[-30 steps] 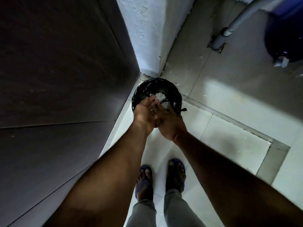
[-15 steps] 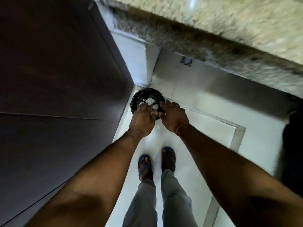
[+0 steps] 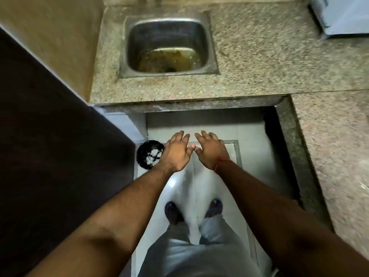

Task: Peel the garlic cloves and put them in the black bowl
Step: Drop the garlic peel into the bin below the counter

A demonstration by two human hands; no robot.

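Note:
My left hand (image 3: 176,151) and my right hand (image 3: 210,151) are stretched out side by side, palms down, fingers spread and holding nothing. Their thumbs nearly touch. Down on the floor to the left of my left hand stands a black bin lined with a black bag (image 3: 146,156), with white garlic peels (image 3: 152,155) inside. My left wrist covers the bin's right edge. No garlic cloves and no black bowl are in view.
A steel sink (image 3: 167,45) with murky water is set in the speckled granite counter (image 3: 259,62) ahead. The counter runs on down the right side (image 3: 335,156). A dark wooden door (image 3: 50,156) fills the left. My feet in blue sandals stand on white floor tiles (image 3: 191,188).
I have stood up from the bin. Both hands have left its rim and risen, now spread and empty. The view has lifted, and the sink and counter have come into sight.

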